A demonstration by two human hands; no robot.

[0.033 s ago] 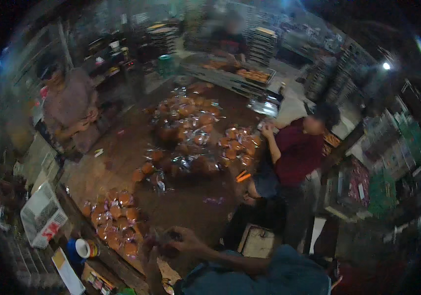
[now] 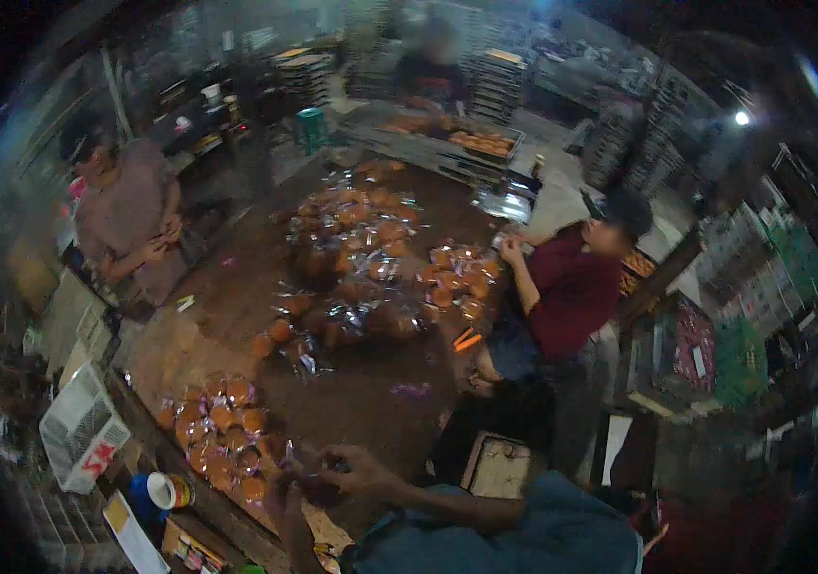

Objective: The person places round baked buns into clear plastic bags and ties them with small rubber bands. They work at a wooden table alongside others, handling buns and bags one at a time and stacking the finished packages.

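Note:
In the dim light at the table's near edge, my left hand [image 2: 291, 505] and my right hand [image 2: 359, 471] are close together. Between them is what looks like a bun in a clear plastic wrapper [image 2: 307, 463], its outline dark and blurred. Fingers of both hands are closed on it, though the left ones are partly hidden. Just left of my hands lies a pile of wrapped round buns [image 2: 222, 430], orange-brown under shiny film.
More wrapped buns [image 2: 356, 230] cover the middle of the brown table [image 2: 361, 411]. A smaller bun heap [image 2: 457, 277] lies before a person in dark red [image 2: 576, 287]. Others are at the left and far side. A cup [image 2: 168, 491] stands lower left; orange-handled scissors [image 2: 466, 340] lie right.
The whole view has shifted slightly. My hands stay close together, with the wrapper now showing more clearly between them.

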